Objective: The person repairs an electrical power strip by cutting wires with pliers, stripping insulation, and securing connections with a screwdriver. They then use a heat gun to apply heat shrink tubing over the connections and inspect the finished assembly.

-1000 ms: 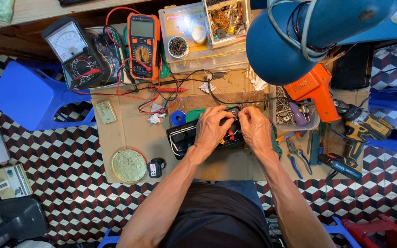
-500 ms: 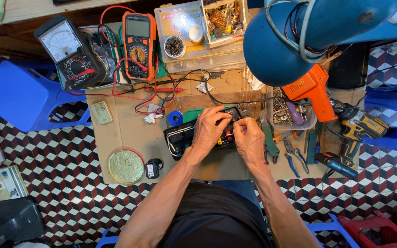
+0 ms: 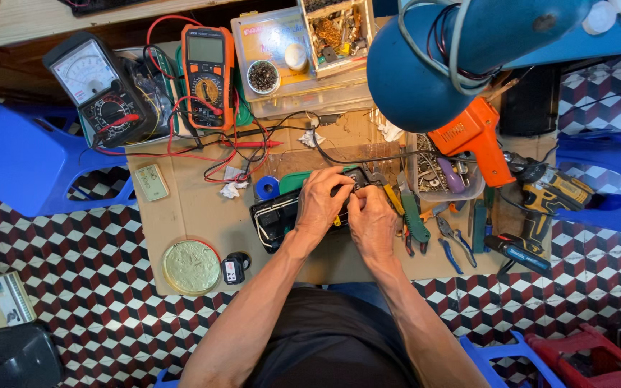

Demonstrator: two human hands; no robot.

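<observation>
On cardboard, black device [image 3: 276, 215] under left hand [image 3: 319, 205] and right hand [image 3: 372, 219], both gripping it.

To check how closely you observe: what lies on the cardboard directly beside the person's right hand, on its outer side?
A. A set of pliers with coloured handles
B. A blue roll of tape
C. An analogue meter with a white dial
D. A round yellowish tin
A: the pliers lie just to the outside of the right hand, while the other three things sit on the left hand's side.

One head-worn view, straight down from fairly high above the cardboard work mat [image 3: 181, 223] on the floor.
</observation>
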